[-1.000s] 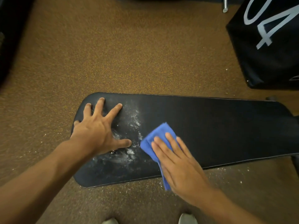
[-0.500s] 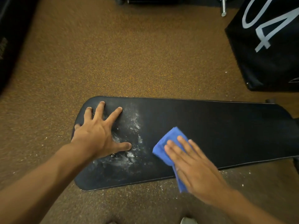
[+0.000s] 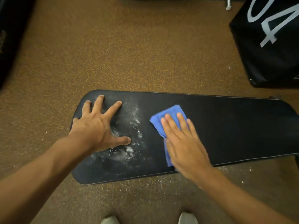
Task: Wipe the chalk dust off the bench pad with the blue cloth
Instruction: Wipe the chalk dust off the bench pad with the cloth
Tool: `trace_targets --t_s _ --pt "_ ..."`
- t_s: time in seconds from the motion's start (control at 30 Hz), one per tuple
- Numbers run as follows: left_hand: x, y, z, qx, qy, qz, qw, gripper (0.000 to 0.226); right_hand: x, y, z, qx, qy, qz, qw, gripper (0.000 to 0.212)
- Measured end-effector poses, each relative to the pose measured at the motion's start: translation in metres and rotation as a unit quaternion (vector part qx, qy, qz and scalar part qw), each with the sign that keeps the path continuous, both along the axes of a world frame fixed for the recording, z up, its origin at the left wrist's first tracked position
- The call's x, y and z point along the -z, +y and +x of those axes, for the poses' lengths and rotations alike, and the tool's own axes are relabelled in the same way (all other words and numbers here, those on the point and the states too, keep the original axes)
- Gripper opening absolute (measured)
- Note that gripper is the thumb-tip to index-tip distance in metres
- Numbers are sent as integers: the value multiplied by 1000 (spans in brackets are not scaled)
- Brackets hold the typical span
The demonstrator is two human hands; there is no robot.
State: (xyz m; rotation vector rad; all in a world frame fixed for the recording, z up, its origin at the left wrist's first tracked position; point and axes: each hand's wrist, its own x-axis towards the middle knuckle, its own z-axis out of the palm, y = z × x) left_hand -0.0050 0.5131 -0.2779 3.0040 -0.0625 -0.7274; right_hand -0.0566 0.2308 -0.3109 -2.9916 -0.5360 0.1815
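Head view, looking straight down: speckled brown floor (image 3: 129, 54) all around, black box (image 3: 271, 50) with pale numerals at upper right. Across the middle, long black bench pad (image 3: 226, 126), rounded at its left end, lying crosswise. White chalk dust (image 3: 129, 143) smeared in streaks and swirls over the left part, clean and dark from the middle to the right; loose white specks on the floor along the near edge. Left hand (image 3: 97, 128) planted flat on the pad's left end, fingers fanned wide, thumb out toward the dust, gripping nothing. Right hand (image 3: 182, 143) pressed palm down, fingers straight and close together, pinning the blue cloth (image 3: 168, 115) to the pad, no pinch, just flat pressure. Cloth folded, poking out beyond the fingertips and along the thumb side, just right of the chalk patch, apart from it. Two pale shoe tips (image 3: 187, 218) at the bottom edge.
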Motion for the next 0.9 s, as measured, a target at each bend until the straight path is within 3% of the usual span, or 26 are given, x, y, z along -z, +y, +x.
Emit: trace_targets --t_s 0.03,0.1,0.17,0.23,0.37,0.43,0.57,0.63,0.8,0.83,0.9 --pt "0 0 0 -2 0 -3 1000 129 2 15 -1 12 -2 14 1000 58" --pt "-1 0 1 -3 -2 -4 1000 129 3 30 -26 -54 0 17 998 59" --pt "-2 1 1 -5 -1 -3 1000 129 -1 16 -51 -141 10 1 990 62" --pt "-3 -1 0 -9 9 -2 1000 129 0 -8 -45 -161 5 -4 987 61" --pt "-4 -1 0 -5 18 -6 1000 128 4 8 13 4 -14 13 1000 57" --pt "-3 -2 0 -8 17 -12 1000 128 6 33 14 35 -21 21 999 58" --pt "-5 -2 1 -9 20 -4 1000 128 1 17 -36 -138 2 -10 990 62" --pt "-5 -3 0 -13 17 -8 1000 127 1 -12 -36 -174 3 -18 985 62" --pt "-4 -4 -2 -13 19 -11 1000 127 3 18 30 50 -18 15 998 59" --pt "-4 -4 -1 -14 18 -13 1000 128 5 32 30 64 -22 24 997 58" --pt "-4 -3 0 -15 15 -15 1000 128 6 43 6 -3 -16 18 1000 58"
